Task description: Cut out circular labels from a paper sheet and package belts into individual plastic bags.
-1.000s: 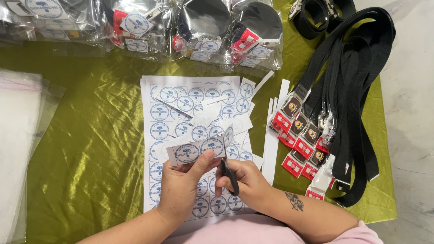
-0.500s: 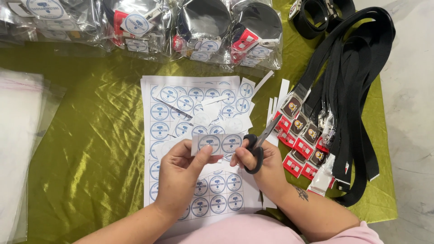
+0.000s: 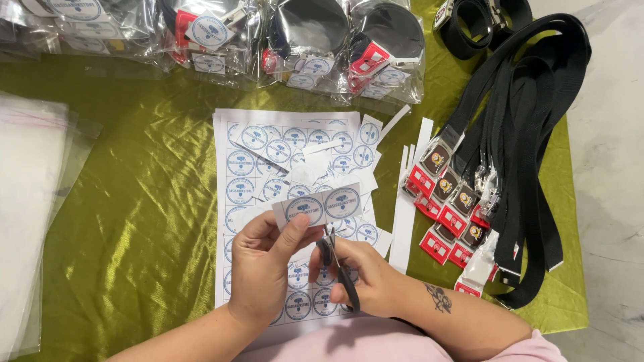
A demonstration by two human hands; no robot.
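My left hand (image 3: 268,265) pinches a small paper strip (image 3: 320,205) printed with two round blue-and-white stickers, holding it up over the sticker sheet. My right hand (image 3: 362,275) grips black-handled scissors (image 3: 337,268); their blades point up at the strip's lower edge between the two stickers. Below both hands lies a white sheet of round stickers (image 3: 261,161) on the green satin cloth (image 3: 147,201), with cut sticker pieces and paper scraps (image 3: 322,167) scattered on it.
Black belts with buckles and red tags (image 3: 510,147) lie fanned at the right. Clear bags holding packed belts (image 3: 315,40) line the far edge. A stack of clear plastic bags (image 3: 30,214) sits at the left. White paper offcuts (image 3: 406,214) lie beside the sheet.
The scissors have swung from pointing up-right to pointing straight up under the strip, and my right hand has come in closer to my left. The strip has stayed raised.
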